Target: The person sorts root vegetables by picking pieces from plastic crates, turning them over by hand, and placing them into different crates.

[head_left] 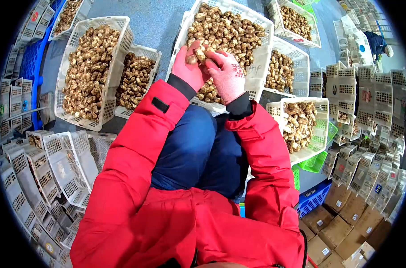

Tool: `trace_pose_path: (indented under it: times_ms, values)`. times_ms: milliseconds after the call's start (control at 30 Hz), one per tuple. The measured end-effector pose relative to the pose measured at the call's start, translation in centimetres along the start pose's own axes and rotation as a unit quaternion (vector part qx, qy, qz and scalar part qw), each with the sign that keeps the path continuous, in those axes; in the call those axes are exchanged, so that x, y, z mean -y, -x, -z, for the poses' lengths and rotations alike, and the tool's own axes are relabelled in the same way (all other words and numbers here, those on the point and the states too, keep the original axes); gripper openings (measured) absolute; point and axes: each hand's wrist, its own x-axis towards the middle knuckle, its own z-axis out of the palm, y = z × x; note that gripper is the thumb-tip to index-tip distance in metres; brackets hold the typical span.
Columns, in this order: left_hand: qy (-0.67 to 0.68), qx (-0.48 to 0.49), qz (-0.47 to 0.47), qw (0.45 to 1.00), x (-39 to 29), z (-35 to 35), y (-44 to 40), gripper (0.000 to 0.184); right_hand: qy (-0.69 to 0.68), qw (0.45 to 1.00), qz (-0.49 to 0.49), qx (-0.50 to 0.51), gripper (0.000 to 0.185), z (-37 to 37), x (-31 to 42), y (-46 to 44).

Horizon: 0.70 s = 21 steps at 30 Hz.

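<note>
Gripped a knobbly tuber between pink-gloved left hand and right hand, with fingers of both clamped on it, over the white crate heaped with brown tubers, beyond blue-trousered knees and between a tall crate at left and a smaller crate at right.

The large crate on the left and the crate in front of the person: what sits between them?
In the head view, a smaller crate of darker, knobbly roots sits there, with some blue floor showing too.
</note>
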Motion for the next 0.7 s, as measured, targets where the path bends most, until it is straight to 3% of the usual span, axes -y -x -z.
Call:
trace_pose_path:
  times_ms: [67, 167, 267, 333, 433, 500, 533, 567, 700]
  values:
    - [0.011, -0.027, 0.016, 0.999, -0.1, -0.3, 0.3, 0.040, -0.086, 0.996, -0.005, -0.017, 0.026, -0.1, -0.1, 0.2]
    - [-0.030, -0.055, 0.015, 0.998, -0.5, -1.1, 1.0, 0.043, -0.071, 0.996, -0.029, -0.044, 0.032, 0.1, 1.2, 0.3]
    - [-0.114, -0.037, -0.058, 0.991, 0.1, -0.5, 0.3, 0.045, 0.080, 0.996, 0.018, -0.042, 0.038, -0.8, 1.4, 0.2]
    - [-0.103, -0.021, -0.033, 0.994, -0.1, -0.1, 0.4, 0.045, 0.125, 0.992, 0.008, -0.018, 0.043, -0.6, 1.9, -0.1]
    - [-0.057, -0.015, -0.034, 0.998, 0.1, -0.8, 0.6, 0.046, -0.013, 0.999, -0.043, -0.017, 0.030, -0.6, 0.5, -0.2]
    - [-0.061, -0.037, -0.034, 0.997, 0.0, -1.3, 1.1, 0.046, -0.185, 0.977, -0.101, -0.040, 0.023, -0.2, -0.4, -0.1]
    - [-0.005, -0.017, -0.026, 0.999, 0.1, -1.2, 0.7, 0.046, -0.378, 0.907, -0.183, -0.023, 0.021, 0.9, 0.3, -0.1]
    - [0.001, -0.027, -0.013, 1.000, 0.0, -1.1, 0.7, 0.046, -0.458, 0.867, -0.197, -0.020, 0.026, 1.2, -0.9, -0.1]
    - [0.013, -0.035, 0.017, 0.999, 0.0, -1.8, 1.3, 0.046, -0.501, 0.843, -0.187, -0.056, 0.027, 0.7, -1.8, 0.5]
